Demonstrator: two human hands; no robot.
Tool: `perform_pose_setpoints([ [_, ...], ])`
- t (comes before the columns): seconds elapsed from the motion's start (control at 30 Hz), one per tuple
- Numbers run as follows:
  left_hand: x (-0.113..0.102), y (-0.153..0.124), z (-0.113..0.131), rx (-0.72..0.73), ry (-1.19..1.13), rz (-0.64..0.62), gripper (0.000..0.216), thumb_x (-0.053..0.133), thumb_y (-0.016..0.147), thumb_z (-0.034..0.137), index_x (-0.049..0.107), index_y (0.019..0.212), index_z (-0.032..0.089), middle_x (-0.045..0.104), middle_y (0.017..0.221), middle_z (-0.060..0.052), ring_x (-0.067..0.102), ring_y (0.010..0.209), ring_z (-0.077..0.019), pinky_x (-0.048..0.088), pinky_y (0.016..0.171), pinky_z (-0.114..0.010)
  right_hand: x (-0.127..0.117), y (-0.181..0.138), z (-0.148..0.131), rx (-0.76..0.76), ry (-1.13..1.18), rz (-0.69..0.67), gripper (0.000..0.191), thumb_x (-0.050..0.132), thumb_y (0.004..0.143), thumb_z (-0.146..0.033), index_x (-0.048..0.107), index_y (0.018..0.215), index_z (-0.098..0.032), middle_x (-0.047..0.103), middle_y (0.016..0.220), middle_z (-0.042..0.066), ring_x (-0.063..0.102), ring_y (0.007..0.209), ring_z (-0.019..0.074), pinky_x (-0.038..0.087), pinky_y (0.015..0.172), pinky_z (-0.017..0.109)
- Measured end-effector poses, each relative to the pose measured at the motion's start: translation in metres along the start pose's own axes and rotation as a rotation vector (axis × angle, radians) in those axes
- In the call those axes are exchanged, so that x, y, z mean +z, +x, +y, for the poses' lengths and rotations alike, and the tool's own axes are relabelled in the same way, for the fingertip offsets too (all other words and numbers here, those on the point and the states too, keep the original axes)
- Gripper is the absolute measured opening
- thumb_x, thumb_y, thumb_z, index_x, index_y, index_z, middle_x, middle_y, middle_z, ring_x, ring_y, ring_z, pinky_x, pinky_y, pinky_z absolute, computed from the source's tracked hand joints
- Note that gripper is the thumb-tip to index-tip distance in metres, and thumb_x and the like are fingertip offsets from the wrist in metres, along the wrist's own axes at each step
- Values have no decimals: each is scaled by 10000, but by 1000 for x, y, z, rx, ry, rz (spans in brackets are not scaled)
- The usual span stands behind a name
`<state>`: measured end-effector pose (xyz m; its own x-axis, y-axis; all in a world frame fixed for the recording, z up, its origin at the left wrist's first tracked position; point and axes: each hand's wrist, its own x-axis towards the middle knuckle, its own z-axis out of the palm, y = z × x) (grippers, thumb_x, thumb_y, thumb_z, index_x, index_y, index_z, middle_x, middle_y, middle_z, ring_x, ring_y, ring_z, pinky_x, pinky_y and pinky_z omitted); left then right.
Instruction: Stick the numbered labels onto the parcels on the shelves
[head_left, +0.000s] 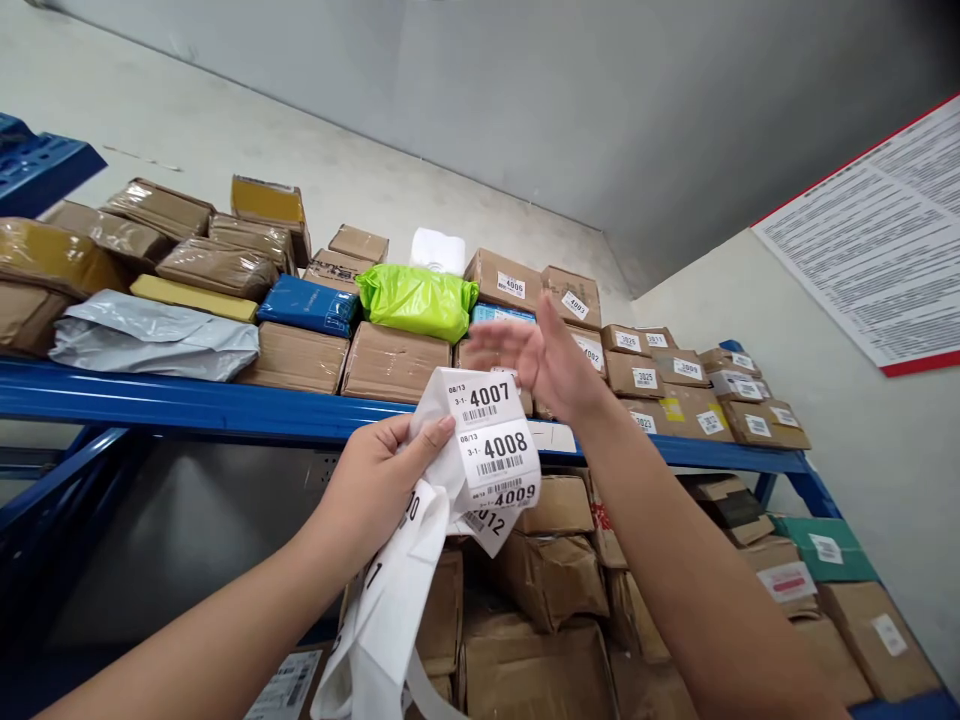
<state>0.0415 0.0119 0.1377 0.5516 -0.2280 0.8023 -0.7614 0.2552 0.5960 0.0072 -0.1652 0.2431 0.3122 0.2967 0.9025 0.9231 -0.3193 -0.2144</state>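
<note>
A long strip of white printed labels (499,450) hangs from my left hand (379,480), thumb pressed on its edge. The numbers 4007, 4008 and 4009 face me, and the lower part of the strip folds down past my wrist. My right hand (544,360) is raised just above the strip, fingers stretched out and slightly blurred, with nothing in it. Behind that hand are cardboard boxes on the upper shelf, one labelled 4006 (499,270) and one labelled 4003 (577,290). A bright green plastic parcel (418,300) lies left of my right hand.
A blue metal shelf (300,400) runs across the view, carrying a grey plastic parcel (161,335), a blue parcel (307,304) and several boxes. More boxes (536,665) stack below, with a teal box (817,545) at right. A printed poster (885,230) hangs on the right wall.
</note>
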Motion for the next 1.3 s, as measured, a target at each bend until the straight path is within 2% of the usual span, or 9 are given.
perform_pose_setpoints([
  [0.1,-7,-12,5,-46,128,-90,425,616,727,572,686,720,153,660,643,-39,536,531,-144,383,506,-249,30,-59,-9,161,95,-44,390,764,629,-511,663,832,-194,676,764,26,631,637,152,502,528,270],
  [0.23,-19,-19,14,30,452,-155,372,706,668,502,718,891,205,722,856,-51,630,784,-233,438,649,-283,56,-93,-5,162,99,86,295,777,654,-379,615,820,-196,641,725,-10,597,624,118,491,544,241],
  [0.3,-20,-22,18,63,399,-96,403,736,642,456,697,971,227,717,964,-43,631,863,-233,447,704,-283,64,-99,-2,125,80,143,269,733,708,-373,597,879,-215,631,744,-14,586,631,119,483,536,236],
  [0.47,-18,-32,20,-126,142,-183,354,645,697,497,669,744,147,660,677,-41,539,541,-139,374,515,-246,81,-103,-2,68,-37,385,234,672,774,-382,579,931,-237,615,672,-27,520,545,111,401,452,214],
  [0.57,-21,-39,19,-89,88,-169,367,704,669,433,663,913,162,669,776,-30,558,616,-136,405,568,-244,94,-99,-7,50,24,386,200,677,764,-375,577,853,-227,600,652,-35,503,534,103,390,458,211],
  [0.87,-54,-50,5,-70,225,141,431,602,717,594,620,719,163,579,625,10,456,542,-109,337,515,-232,133,-80,-4,44,97,379,110,726,692,-301,669,716,-209,663,723,7,597,657,147,491,620,280],
  [1.0,-68,-50,-1,-230,225,59,418,707,624,525,671,788,142,647,642,-31,530,526,-139,370,501,-241,126,-34,15,-26,-50,464,100,693,704,-290,660,725,-199,661,726,16,599,681,162,504,672,305],
  [1.2,-87,-53,-3,-270,160,131,301,727,577,426,617,623,149,606,509,0,503,436,-120,345,419,-210,98,38,41,58,-453,445,53,665,711,-193,638,755,-185,593,772,31,586,762,203,490,772,387],
  [1.3,-97,-55,1,-279,82,155,351,749,545,462,616,640,152,602,489,5,505,419,-123,351,401,-204,96,32,30,24,-598,574,363,768,609,-202,633,947,-198,554,1040,100,559,963,278,434,895,478],
])
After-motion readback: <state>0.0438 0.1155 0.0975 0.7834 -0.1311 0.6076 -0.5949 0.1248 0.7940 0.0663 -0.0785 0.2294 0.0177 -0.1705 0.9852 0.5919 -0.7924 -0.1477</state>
